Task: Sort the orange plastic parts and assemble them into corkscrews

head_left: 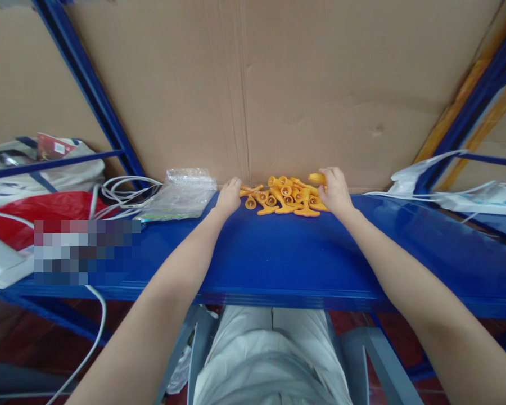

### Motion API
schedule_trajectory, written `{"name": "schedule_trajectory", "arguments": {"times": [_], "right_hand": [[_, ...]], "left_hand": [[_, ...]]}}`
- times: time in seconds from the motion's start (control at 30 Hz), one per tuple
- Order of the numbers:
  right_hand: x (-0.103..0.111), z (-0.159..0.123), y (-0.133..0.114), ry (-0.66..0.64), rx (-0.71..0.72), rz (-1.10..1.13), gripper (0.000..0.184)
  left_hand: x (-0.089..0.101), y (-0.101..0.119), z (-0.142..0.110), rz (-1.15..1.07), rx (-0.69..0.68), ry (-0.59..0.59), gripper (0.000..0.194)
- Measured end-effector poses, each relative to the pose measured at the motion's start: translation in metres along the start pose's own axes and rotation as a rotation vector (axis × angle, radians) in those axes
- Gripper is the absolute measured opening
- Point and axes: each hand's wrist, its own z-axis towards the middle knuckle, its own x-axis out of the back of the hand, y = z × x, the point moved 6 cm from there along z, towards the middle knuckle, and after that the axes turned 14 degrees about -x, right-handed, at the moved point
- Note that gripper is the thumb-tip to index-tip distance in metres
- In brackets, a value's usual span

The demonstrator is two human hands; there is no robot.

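Note:
Several orange-yellow T-shaped plastic pieces (284,197), with round hollow cup ends, lie in a heap against the cardboard at the back of the blue table. At the heap's left end, my left hand (229,197) has its fingers curled together on the end of a slender orange piece (251,190). My right hand (335,191), at the right end, pinches an orange plastic piece (317,178) between thumb and fingers, slightly above the others. Part of each gripped piece is hidden by the fingers.
A blue metal table (278,253) spans the front, with a cardboard wall (303,90) behind. To the left lie clear bubble wrap (185,194), white cables (130,183), a red bag (63,205) and a canvas bag (67,169). A white power strip (493,197) lies far right.

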Motion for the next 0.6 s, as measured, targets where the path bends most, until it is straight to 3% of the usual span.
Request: {"name": "schedule_trajectory", "arguments": {"times": [0.17, 0.27, 0.37, 0.47, 0.6], "right_hand": [[0.016, 0.009, 0.046, 0.085, -0.355, -0.027, 0.030], [0.029, 0.006, 0.072, 0.092, -0.549, -0.108, 0.021], [0.040, -0.005, 0.094, 0.068, -0.714, -0.229, 0.024], [0.045, -0.019, 0.114, 0.009, -0.875, -0.296, 0.030], [0.039, -0.036, 0.135, -0.203, -1.082, -0.332, 0.027]], "left_hand": [[-0.014, -0.035, -0.010, -0.005, 0.182, -0.041, 0.045], [-0.016, -0.042, -0.016, 0.005, 0.220, -0.071, 0.043], [-0.009, -0.044, -0.019, 0.045, 0.255, -0.051, 0.038], [-0.004, -0.046, -0.020, 0.078, 0.296, -0.040, 0.039], [-0.007, -0.051, -0.021, 0.045, 0.322, -0.079, 0.043]]}}
